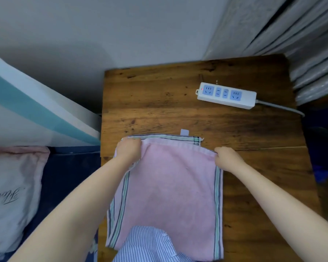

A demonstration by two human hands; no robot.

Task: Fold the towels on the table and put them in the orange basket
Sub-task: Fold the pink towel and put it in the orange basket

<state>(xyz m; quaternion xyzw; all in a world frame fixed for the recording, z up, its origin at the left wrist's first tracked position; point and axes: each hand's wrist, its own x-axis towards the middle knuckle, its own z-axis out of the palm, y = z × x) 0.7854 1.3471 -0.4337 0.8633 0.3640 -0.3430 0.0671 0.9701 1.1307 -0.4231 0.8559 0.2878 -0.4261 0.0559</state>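
A pink towel [170,190] with green and dark striped borders lies on the wooden table [159,103], its near half doubled over toward the far edge. My left hand [129,148] pinches the folded layer's far left corner. My right hand [226,157] pinches its far right corner. The folded edge sits just short of the towel's far striped hem, where a small white label [184,132] sticks out. The orange basket is not in view.
A white power strip [226,95] with blue sockets lies at the table's far right, its grey cable running off right. A bed with a pink pillow [11,195] is left of the table. Grey curtains [301,35] hang at the back right. My striped shirt [150,244] covers the towel's near edge.
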